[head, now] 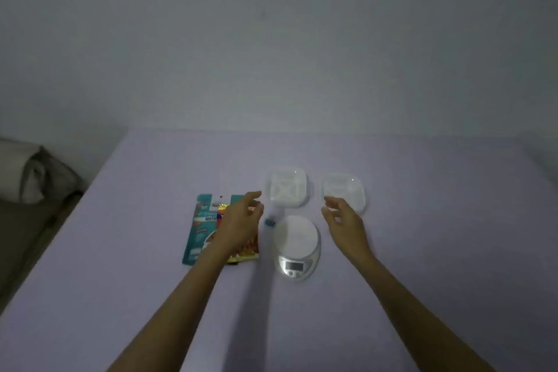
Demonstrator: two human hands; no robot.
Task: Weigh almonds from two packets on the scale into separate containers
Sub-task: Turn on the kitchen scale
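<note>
On the lilac counter point(422, 251) we could not read the blurred teal packet point(196, 234); our left hand point(241, 222) covered most of the yellow packet point(246, 254) overlapping it. The white scale point(297, 246) sat just right of them, with a clear container point(287, 187) and a second container point(347, 190) behind it. Our left and right hand point(344, 217) hovered with fingers loosely spread, holding nothing.

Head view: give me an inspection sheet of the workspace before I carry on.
Surface: lavender tabletop, plain.
Job's things: digital scale, platter bare; left container and right container behind it, clear, seemingly empty; teal packet left of the scale, yellow packet overlapping it.
Clutter: small teal clip between packets and scale.
Grippers: left hand open over the packets; right hand open by the right container's near edge; neither holds anything.
Cables: nothing seen.
Surroundings: grey wall; pale cushion far left, dim.
</note>
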